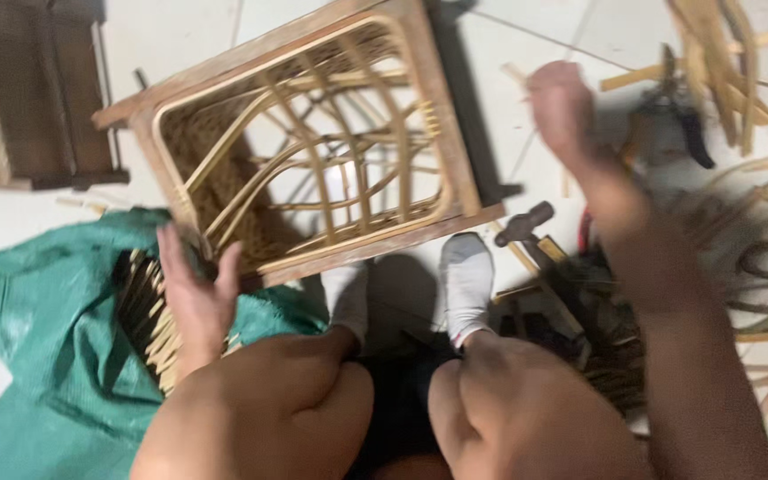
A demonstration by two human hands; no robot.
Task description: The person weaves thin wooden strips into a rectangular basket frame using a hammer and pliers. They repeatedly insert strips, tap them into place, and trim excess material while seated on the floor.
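Note:
A wooden frame with a woven rattan panel (313, 151) lies tilted on the white tiled floor in front of my knees. My left hand (196, 298) rests against its near left corner, fingers spread, holding nothing that I can see. My right hand (562, 107) is raised to the right of the frame and blurred by motion; its fingers look curled, and whether it holds anything is unclear. My feet in white socks (466, 280) sit just below the frame's near edge.
A green sack (37, 329) with a bundle of thin cane strips (148, 324) lies at the left. A hammer (526, 227) and dark tools lie at the right, pliers (682, 111) and loose rattan pieces (722, 62) beyond. Another wooden piece (28, 98) stands top left.

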